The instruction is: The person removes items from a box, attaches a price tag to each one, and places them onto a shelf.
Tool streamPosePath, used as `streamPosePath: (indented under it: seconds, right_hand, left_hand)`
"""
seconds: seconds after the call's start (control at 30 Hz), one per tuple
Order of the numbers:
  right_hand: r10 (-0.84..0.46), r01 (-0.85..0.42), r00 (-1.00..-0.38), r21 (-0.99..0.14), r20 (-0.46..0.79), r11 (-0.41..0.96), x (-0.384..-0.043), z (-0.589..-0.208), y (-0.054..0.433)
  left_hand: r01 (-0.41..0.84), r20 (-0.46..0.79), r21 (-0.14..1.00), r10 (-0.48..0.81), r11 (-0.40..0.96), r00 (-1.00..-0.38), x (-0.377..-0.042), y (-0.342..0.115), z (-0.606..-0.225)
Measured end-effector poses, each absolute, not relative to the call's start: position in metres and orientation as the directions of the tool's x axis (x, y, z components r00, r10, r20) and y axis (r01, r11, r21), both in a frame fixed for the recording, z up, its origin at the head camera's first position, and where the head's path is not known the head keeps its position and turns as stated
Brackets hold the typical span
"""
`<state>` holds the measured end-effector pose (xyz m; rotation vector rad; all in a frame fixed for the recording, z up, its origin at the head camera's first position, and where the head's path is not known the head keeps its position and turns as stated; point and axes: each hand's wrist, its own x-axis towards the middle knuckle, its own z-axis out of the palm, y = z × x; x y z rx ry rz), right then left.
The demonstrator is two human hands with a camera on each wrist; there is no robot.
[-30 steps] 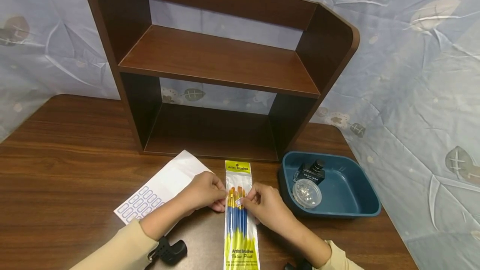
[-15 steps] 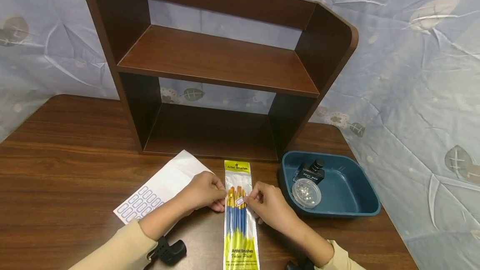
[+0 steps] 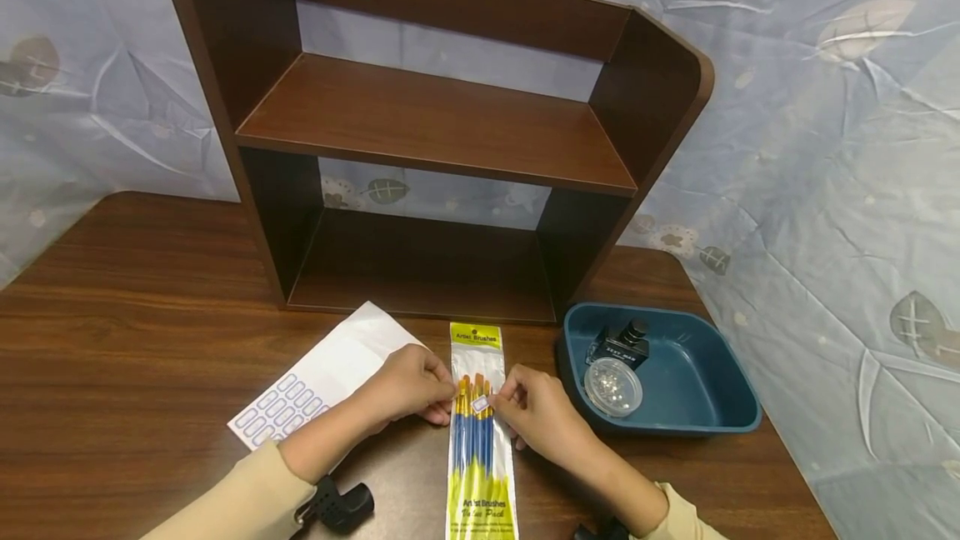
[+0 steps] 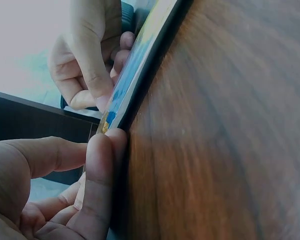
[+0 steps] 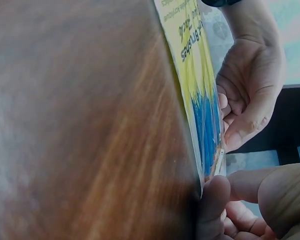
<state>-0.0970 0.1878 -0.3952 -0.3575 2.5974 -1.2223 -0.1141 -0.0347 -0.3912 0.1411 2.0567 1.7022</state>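
Backdrop: pale blue-grey patterned cloth [image 3: 847, 215], creased, is hung behind and to the right of a brown wood-grain table [image 3: 112, 357].
Left hand [image 3: 411, 382]: thumb and finger are closed in a pinch on the left edge of the brush pack [image 3: 482, 500].
Right hand [image 3: 536, 411]: thumb and index finger are brought together at the right corner of a small label [image 3: 480, 404], which is pinched there; other fingers are bent by the pack's right edge.
Label: placed over the upper part of the brushes [image 3: 472, 438]; full adhesion cannot be told.
Brush pack: laid on the table between both hands, lengthwise; "Artist Brushes" is printed at top and bottom, and blue-handled brushes are seen through the clear film.
Label sheet [image 3: 360, 350]: laid aslant, partly covered by the left arm.
Blue tub [image 3: 708, 382]: stood near the right hand; a dark bottle [image 3: 626, 348] and a clear round container [image 3: 613, 387] are held inside.
Shelf unit [image 3: 435, 123]: dark brown, two-tiered, stood behind the pack.
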Motion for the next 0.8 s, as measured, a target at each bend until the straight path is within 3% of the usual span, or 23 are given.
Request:
streamPosePath:
  seconds: [0.33,0.8]
  right_hand:
    - [-0.321,-0.105,-0.938,-0.777,-0.130,0.621,-0.0970,-0.3943,0.1877]
    - [-0.243,-0.078,-0.968,-0.833,-0.069,0.548,-0.0947,-0.3919,0.1910]
  left_hand:
    - [-0.208,-0.278,0.953,0.369,0.218,-0.887,-0.1116,-0.0331,-0.3917]
    - [-0.309,-0.330,0.943,0.452,0.122,-0.829,-0.1081,-0.0315,-0.3927]
